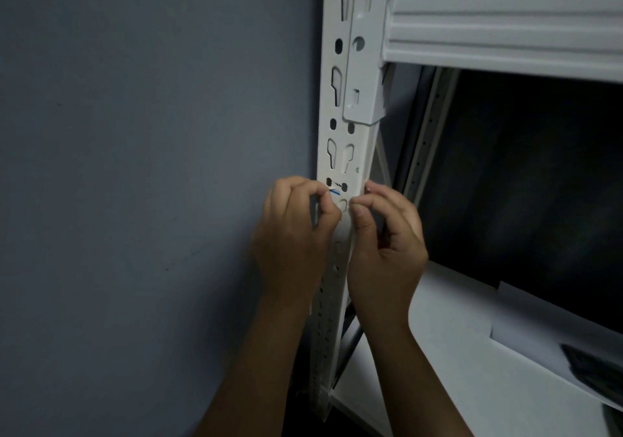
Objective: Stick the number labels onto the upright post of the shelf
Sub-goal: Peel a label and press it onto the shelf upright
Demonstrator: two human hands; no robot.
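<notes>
Against the grey wall (135, 167), my left hand (293, 234) and right hand (384, 244) pinch a label (335, 193) on the white post (350, 153).

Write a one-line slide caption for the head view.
Both hands, left and right, hold a small label against the white perforated upright post of a shelf beside a grey wall.

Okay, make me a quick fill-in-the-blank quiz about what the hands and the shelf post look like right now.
1. Both hands, the left hand and the right hand, work at the white ____.
2. The post is punched with rows of ____.
3. The wall left of the post is ____.

Missing words: post; holes; grey
</notes>
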